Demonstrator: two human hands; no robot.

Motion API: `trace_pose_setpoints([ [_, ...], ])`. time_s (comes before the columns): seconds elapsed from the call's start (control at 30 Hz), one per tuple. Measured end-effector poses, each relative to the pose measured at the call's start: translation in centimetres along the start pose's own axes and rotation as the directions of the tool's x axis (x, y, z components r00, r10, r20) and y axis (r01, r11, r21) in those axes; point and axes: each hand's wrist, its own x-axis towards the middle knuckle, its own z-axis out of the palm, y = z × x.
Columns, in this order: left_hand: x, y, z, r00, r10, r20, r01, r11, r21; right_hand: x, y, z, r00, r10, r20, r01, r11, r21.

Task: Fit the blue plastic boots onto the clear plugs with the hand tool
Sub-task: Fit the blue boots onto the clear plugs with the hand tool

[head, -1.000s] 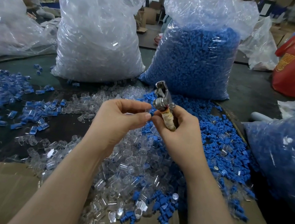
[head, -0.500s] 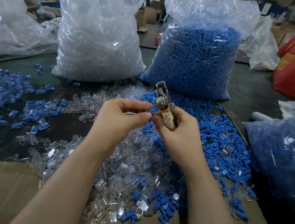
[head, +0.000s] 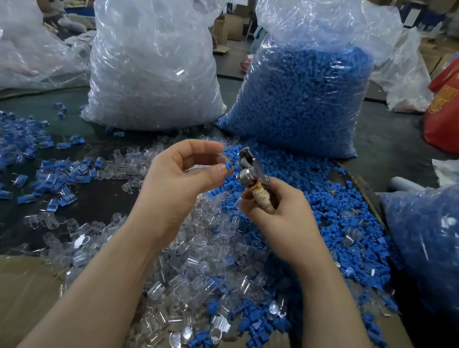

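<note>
Partly hidden — hand tool [head: 248, 174] handle.

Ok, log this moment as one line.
left hand: pinches blue boot | right hand: grips tool | boot beside tool head, apart | loose plugs below

Your right hand [head: 284, 220] is covering most of the hand tool [head: 249, 174]'s wrapped handle. The piece your left hand [head: 178, 177]'s fingers [head: 224, 168] are pinching is too small to tell boot from plug. The blue bag [head: 447, 252] at right is running off the frame's edge.
</note>
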Motion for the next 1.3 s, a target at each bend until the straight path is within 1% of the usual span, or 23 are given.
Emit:
trace_pose_setpoints([
  [0.1,0.1,0.0,-0.1,1.0,0.016,0.0,-0.016,1.0,0.004,0.0,-0.1,0.1,1.0,0.011,0.028,-0.011,1.0,-0.007],
  [0.23,0.0,0.1,-0.1,1.0,0.023,0.017,-0.023,1.0,0.011,-0.1,-0.5,0.3,0.998,-0.009,0.057,0.01,1.0,-0.012],
  [0.47,0.0,0.2,-0.2,0.999,0.018,0.036,-0.019,1.0,0.014,-0.2,-0.6,0.4,0.998,-0.018,0.066,0.021,0.999,-0.047],
  [0.8,-0.1,0.2,-0.2,0.998,-0.003,0.061,0.004,1.0,-0.025,-0.4,-0.7,0.4,0.999,-0.041,0.008,0.042,0.975,-0.218],
  [1.0,-0.1,0.2,-0.2,0.997,-0.054,0.054,0.055,0.998,-0.027,-0.3,-0.7,0.5,0.999,-0.054,0.008,0.054,0.954,-0.294],
  [1.07,-0.1,0.4,-0.2,0.994,-0.088,0.067,0.091,0.995,-0.036,-0.3,-0.6,0.7,0.998,-0.059,-0.003,0.055,0.946,-0.32],
  [1.13,0.1,0.6,-0.7,0.99,-0.137,0.036,0.138,0.989,-0.052,-0.2,-0.5,0.7,0.997,-0.065,-0.037,0.049,0.939,-0.34],
  [1.2,0.6,0.8,-1.8,0.974,-0.214,-0.074,0.201,0.967,-0.156,-0.2,-0.3,0.6,0.994,-0.063,-0.088,0.028,0.935,-0.355],
  [1.27,1.2,1.0,-3.8,0.922,-0.332,-0.199,0.244,0.898,-0.367,-0.1,0.1,0.3,0.989,-0.063,-0.134,0.013,0.937,-0.348],
  [1.3,1.5,1.0,-4.9,0.891,-0.39,-0.233,0.239,0.839,-0.488,0.0,0.3,0.2,0.986,-0.065,-0.152,0.009,0.94,-0.342],
])
